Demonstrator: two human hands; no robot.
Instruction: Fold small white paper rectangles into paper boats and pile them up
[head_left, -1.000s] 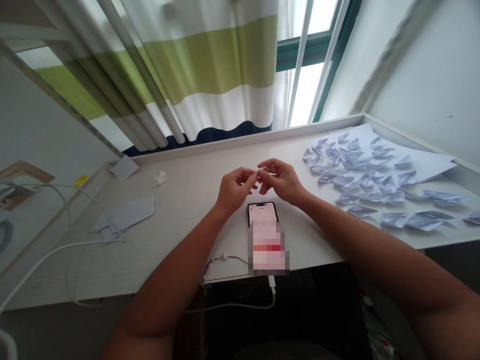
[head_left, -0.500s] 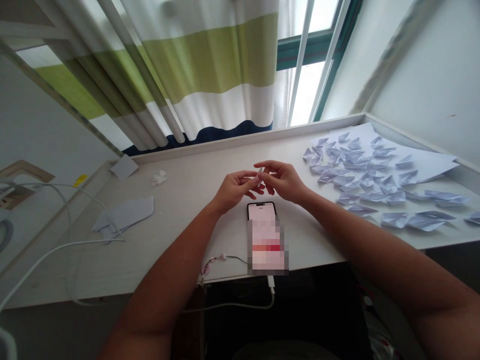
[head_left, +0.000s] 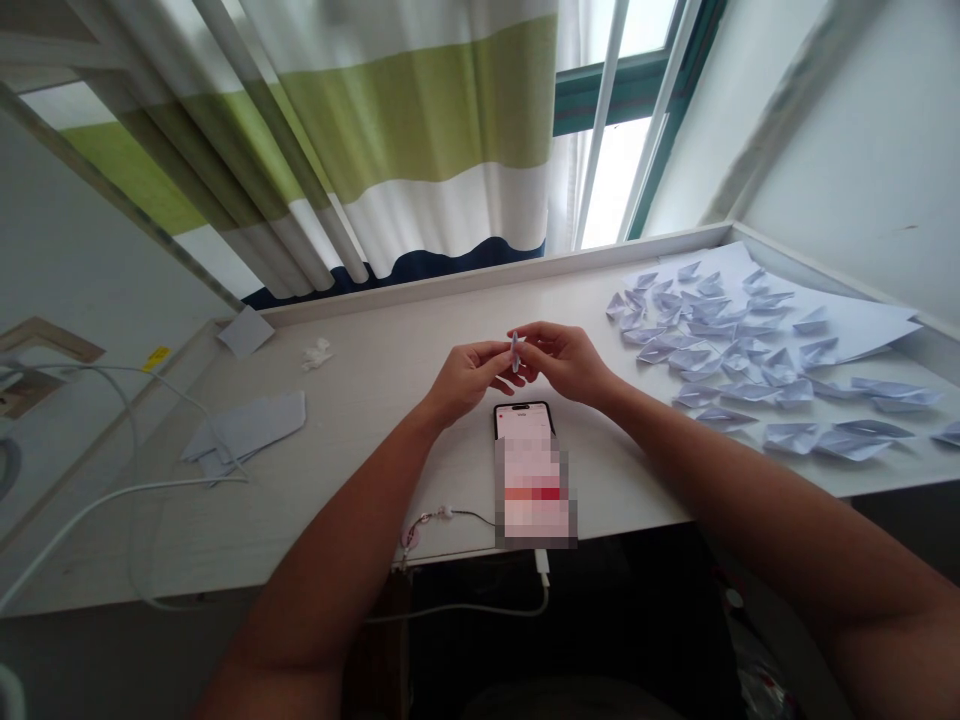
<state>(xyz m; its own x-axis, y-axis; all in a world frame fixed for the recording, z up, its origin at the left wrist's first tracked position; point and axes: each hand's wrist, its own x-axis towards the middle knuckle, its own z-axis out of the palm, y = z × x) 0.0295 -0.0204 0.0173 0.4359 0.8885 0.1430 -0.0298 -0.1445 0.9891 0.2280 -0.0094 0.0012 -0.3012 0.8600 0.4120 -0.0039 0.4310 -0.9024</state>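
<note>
Both hands meet above the middle of the pale desk (head_left: 360, 440). My left hand (head_left: 469, 378) and my right hand (head_left: 564, 360) pinch a small folded piece of white paper (head_left: 515, 351) between their fingertips; it stands upright, edge-on. Just below the hands a phone (head_left: 529, 470) lies flat on the desk with a cable plugged in at its near end.
Several small folded paper boats (head_left: 720, 345) lie spread over white sheets at the right. Folded paper pieces (head_left: 247, 428) lie at the left, with a crumpled scrap (head_left: 318, 354) and a white cable (head_left: 112, 500). A striped curtain (head_left: 405, 140) and a window are behind.
The small paper has been turned between the fingertips and now stands upright. Both hands stay in nearly the same place.
</note>
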